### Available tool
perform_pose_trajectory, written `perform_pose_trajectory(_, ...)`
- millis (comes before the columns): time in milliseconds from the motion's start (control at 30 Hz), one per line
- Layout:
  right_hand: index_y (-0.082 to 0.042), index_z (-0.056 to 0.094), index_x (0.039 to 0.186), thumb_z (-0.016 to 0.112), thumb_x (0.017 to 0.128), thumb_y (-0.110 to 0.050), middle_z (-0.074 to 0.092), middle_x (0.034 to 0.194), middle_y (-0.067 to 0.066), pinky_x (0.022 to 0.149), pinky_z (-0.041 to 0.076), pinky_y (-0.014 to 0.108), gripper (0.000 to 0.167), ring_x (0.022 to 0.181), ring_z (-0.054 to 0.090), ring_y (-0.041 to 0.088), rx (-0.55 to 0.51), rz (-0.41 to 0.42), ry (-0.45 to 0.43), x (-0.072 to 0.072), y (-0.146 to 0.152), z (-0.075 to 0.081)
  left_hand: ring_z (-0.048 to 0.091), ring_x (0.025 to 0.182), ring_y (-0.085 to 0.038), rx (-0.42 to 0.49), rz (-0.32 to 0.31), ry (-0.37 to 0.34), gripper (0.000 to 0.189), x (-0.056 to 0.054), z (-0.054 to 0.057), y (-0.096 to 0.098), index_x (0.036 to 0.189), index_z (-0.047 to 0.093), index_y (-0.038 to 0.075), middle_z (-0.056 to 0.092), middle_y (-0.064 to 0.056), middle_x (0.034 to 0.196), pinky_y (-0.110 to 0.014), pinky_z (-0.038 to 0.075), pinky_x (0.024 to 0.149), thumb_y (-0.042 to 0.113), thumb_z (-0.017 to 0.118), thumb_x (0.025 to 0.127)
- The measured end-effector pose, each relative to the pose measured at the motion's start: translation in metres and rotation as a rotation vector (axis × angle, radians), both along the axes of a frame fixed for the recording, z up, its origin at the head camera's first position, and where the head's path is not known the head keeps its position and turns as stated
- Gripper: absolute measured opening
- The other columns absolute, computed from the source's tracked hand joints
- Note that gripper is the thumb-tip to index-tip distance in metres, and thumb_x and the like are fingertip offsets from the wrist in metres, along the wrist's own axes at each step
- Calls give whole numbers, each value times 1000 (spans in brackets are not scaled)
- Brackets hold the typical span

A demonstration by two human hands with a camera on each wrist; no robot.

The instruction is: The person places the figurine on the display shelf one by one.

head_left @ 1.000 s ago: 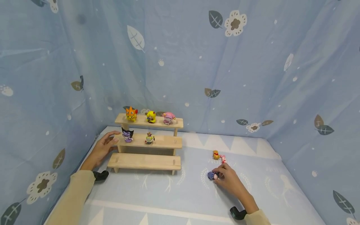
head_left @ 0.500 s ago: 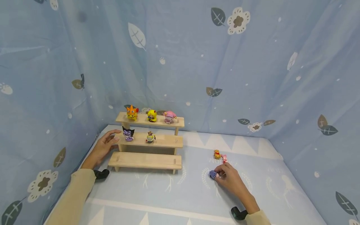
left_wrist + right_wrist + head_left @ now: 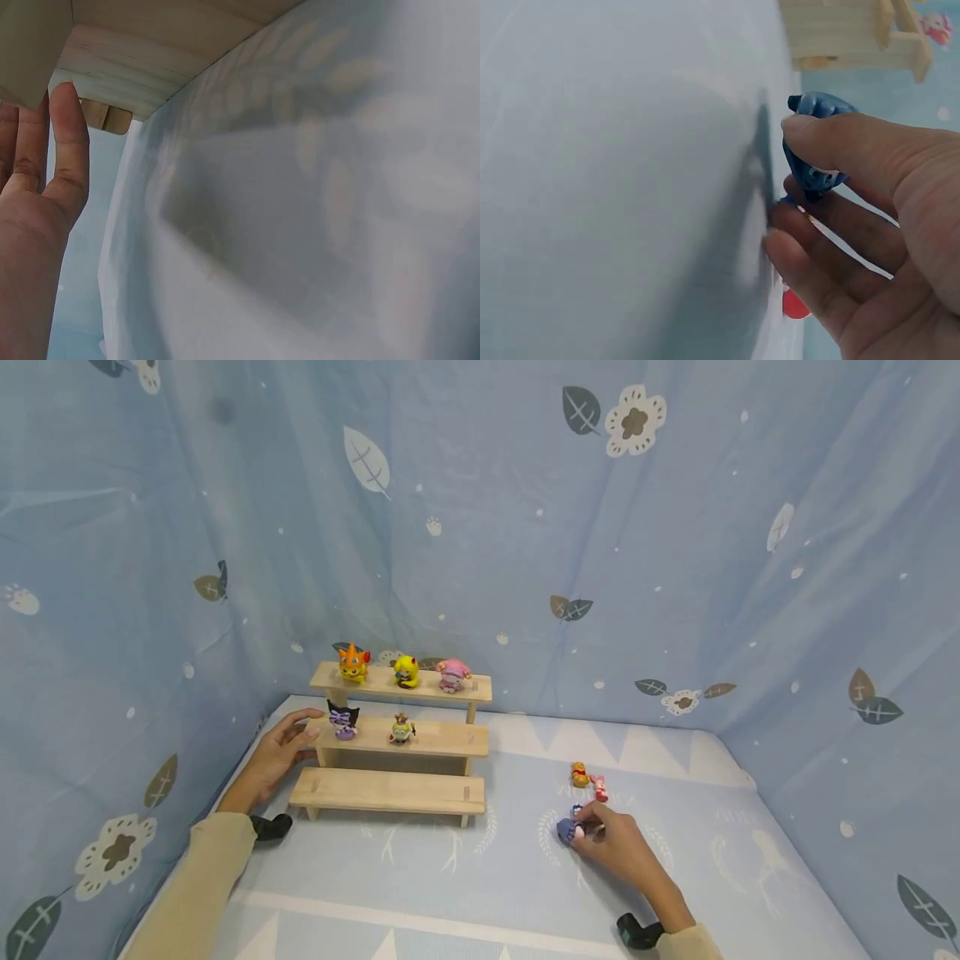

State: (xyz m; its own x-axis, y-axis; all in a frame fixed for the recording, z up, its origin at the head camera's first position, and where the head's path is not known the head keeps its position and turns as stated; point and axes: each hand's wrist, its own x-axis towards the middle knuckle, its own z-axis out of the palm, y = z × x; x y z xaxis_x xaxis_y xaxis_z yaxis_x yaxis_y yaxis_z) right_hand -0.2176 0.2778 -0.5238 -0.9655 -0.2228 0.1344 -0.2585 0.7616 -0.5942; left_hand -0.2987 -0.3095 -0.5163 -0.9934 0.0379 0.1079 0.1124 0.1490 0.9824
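Note:
My right hand (image 3: 618, 847) pinches a small blue figurine (image 3: 566, 831) between thumb and fingers, low over the mat. In the right wrist view the thumb lies across the dark blue figurine (image 3: 821, 105); the other fingers are loosely bent. A second small blue-and-white figure (image 3: 577, 809) shows just behind the fingertips, partly hidden. My left hand (image 3: 273, 756) touches the left end of the middle step of a three-step wooden stand (image 3: 390, 791). In the left wrist view its visible fingers are fairly straight beside the wood (image 3: 127, 64); the thumb is hidden.
A yellow bear figurine (image 3: 579, 775) and a pink figurine (image 3: 599, 787) stand beyond my right hand. The top step carries orange (image 3: 353, 664), yellow (image 3: 406, 671) and pink (image 3: 453, 675) figurines. A black-and-purple figurine (image 3: 343, 720) and a crowned figurine (image 3: 402, 728) occupy the middle step.
The blue figurine has shifted and turned slightly in my right hand's fingers. The small blue-and-white figure behind the fingertips now shows. My left hand stays at the stand.

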Motion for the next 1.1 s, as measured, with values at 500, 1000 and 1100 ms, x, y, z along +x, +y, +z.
perform_pose_trajectory(500,-13,68,110,87,85,-16,70,100,-1,73,58,26,31,86,68,14,-170,7,-138,-3,10,4,59,108,-12,-8,-16,33,52,-1,2,1,150,48,19,51,-1,134,-44,56,92,40,62,104)
perform_pose_trajectory(1000,-23,76,120,78,90,-1,68,119,-3,73,58,24,37,88,65,7,-30,134,32,-3,-14,5,61,107,-14,16,-33,35,49,-4,-6,-2,148,50,22,54,-2,127,-41,57,91,40,62,104)
perform_pose_trajectory(1100,-17,75,122,84,86,-5,66,121,0,73,58,24,39,87,64,10,-37,141,32,-3,-16,5,61,106,-14,19,-26,31,49,-4,-7,-2,148,50,21,55,-2,125,-41,57,90,40,62,104)
